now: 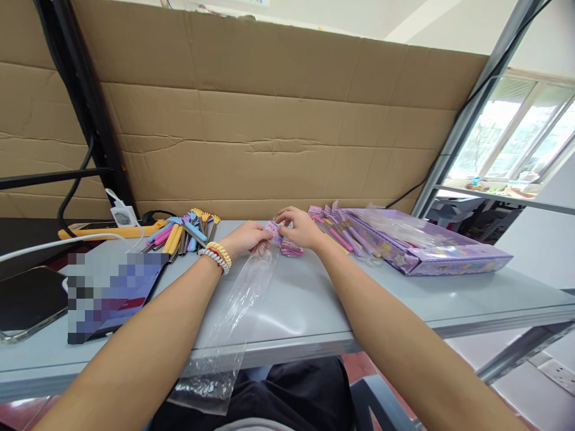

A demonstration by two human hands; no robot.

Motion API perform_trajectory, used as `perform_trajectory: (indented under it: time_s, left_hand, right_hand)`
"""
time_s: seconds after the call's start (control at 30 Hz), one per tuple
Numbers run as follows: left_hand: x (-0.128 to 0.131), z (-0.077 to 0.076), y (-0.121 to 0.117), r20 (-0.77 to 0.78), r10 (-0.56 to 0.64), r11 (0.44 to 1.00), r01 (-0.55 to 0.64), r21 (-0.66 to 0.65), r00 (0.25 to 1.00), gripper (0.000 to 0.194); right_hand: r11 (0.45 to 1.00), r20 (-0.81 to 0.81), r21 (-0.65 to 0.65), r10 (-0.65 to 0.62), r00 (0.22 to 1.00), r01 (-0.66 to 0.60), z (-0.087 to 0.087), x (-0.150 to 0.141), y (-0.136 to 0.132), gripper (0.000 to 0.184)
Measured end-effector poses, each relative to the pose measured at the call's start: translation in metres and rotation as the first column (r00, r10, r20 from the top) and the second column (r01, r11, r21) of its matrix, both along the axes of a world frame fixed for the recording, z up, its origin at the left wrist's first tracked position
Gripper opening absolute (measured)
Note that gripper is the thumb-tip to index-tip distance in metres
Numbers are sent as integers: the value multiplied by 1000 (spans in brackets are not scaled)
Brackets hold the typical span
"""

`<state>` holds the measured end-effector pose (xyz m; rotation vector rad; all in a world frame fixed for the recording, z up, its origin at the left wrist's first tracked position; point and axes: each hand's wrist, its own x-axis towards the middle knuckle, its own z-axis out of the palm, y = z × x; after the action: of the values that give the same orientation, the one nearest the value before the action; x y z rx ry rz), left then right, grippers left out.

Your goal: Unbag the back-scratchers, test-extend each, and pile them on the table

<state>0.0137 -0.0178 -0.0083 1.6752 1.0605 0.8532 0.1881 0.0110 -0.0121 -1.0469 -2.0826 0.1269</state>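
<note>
Both hands meet above the middle of the table. My left hand [246,239] is closed on the top of a long clear plastic bag [242,305], which hangs down over the table's front edge. My right hand [299,228] pinches a small purple printed card [272,228] at the top of the bag, close to my left fingertips. Just below my right hand lies a small stack of pink and purple cards [291,248]. Exactly how the card and the bag's opening meet is hidden by my fingers.
Backscratcher-like sticks with coloured handles [179,234] lie at left. Bagged ones [344,233] lie at right beside a purple box [453,254]. A phone [31,299], a dark pouch [135,293] and a white charger [123,214] are left. Cardboard [269,120] stands behind.
</note>
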Motion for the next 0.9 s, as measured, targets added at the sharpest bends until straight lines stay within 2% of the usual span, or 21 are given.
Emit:
perform_trajectory:
  time_s: [0.07,0.13,0.27,0.33,0.43,0.53,0.6,0.67,0.77,0.83,0.9]
  left_hand:
    - [0,-1,0,-19,-8,1000,8,0,1000,25]
    - [0,-1,1,-45,-18,1000,18,-2,999,25]
    - [0,-2,3,-15,-55,998,55,4,998,30]
    - [0,-2,4,6,-79,997,78,26,997,33]
    - [-1,-2,5,-17,-128,990,129,61,992,34]
    - [-2,-2,5,-38,-98,992,101,78,994,32]
    - [-2,-1,5,-33,-12,997,15,77,999,30]
    - [-2,1,4,-30,82,994,-79,71,996,29]
    - [-2,3,5,-28,173,982,-170,78,985,28]
    - [-2,3,5,-30,188,979,-185,83,982,27]
    - [-2,2,6,-37,181,980,-178,84,983,27]
  right_hand:
    - [999,-17,-53,-4,1000,3,2,0,-1,7]
    - [993,-53,-119,0,999,-7,4,1,-1,12]
    - [946,-263,-301,37,964,-118,5,3,3,17]
    - [918,-401,-356,21,916,-177,6,4,5,16]
    - [913,-582,-366,-75,810,-178,11,8,8,16]
    - [935,-725,-338,-188,663,-105,16,18,12,17]
    - [944,-738,-331,-249,627,-14,15,26,14,18]
    - [930,-634,-357,-311,709,88,11,32,17,23]
    - [870,-333,-471,-330,883,148,3,34,18,32]
    - [823,-228,-557,-286,931,117,-2,32,17,32]
    - [797,-230,-600,-254,939,69,-4,29,16,23]
